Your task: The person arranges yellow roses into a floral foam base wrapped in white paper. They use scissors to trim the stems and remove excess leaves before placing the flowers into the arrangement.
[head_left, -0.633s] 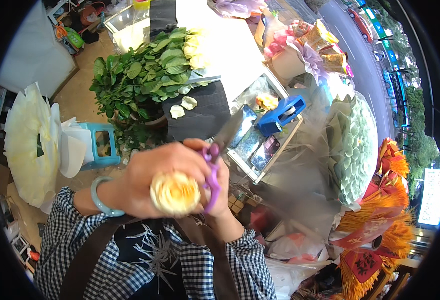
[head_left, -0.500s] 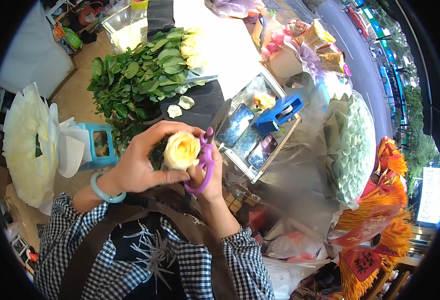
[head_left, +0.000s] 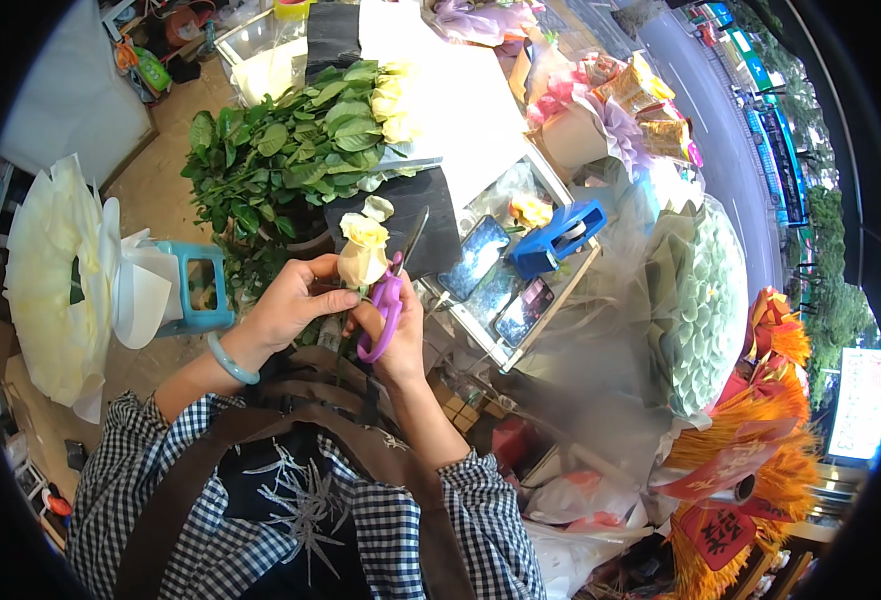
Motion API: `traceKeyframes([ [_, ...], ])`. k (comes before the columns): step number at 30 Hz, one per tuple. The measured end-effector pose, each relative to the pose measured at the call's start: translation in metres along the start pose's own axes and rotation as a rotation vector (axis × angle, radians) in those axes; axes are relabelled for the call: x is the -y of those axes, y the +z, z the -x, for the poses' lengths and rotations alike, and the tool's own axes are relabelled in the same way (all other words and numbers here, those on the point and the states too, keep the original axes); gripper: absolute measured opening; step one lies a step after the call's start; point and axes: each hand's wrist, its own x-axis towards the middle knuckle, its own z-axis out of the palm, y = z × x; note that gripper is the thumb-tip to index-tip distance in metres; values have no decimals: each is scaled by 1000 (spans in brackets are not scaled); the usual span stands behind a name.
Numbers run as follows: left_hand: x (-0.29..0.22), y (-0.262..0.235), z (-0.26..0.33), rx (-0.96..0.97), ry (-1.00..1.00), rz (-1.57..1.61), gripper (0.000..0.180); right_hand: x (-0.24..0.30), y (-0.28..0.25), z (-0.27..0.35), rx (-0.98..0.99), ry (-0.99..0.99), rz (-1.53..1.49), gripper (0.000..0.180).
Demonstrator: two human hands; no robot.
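A tan floor (head_left: pixel 166 150) spreads across the upper left, with a blue stool (head_left: pixel 206 319) at the left. Leafy yellow roses (head_left: pixel 301 135) lie at the upper middle on a black and white surface (head_left: pixel 461 110). In the middle, the left hand (head_left: pixel 291 305) pinches one yellow rose (head_left: pixel 363 255) under its bloom; the right hand (head_left: pixel 401 345) grips purple scissors (head_left: pixel 389 298). Right of them, a white-rimmed tray (head_left: pixel 506 358) holds two phones (head_left: pixel 481 258). A road (head_left: pixel 696 105) runs at the upper right.

Before you, left: rose bunch (head_left: pixel 296 150) | your left: stool (head_left: pixel 206 319) | right of your right hand (head_left: pixel 401 335) — two phones (head_left: pixel 481 258) in a frame (head_left: pixel 526 338), tape dispenser (head_left: pixel 559 238) beside them — bouquet (head_left: pixel 706 310) farther right
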Motion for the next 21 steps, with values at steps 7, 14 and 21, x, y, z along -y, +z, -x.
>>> traceKeyframes([
  [7, 9, -5, 0, -84, 83, -46, 25, -3, -2, -3, -34, -65, 70, 44],
  [14, 12, -9, -4, -67, 161, -293, 18, 21, -15, -7, -96, -240, 98, 52],
  [21, 16, -9, -6, 6, 141, -349, 18, 23, -11, -7, 15, -303, 129, 59],
])
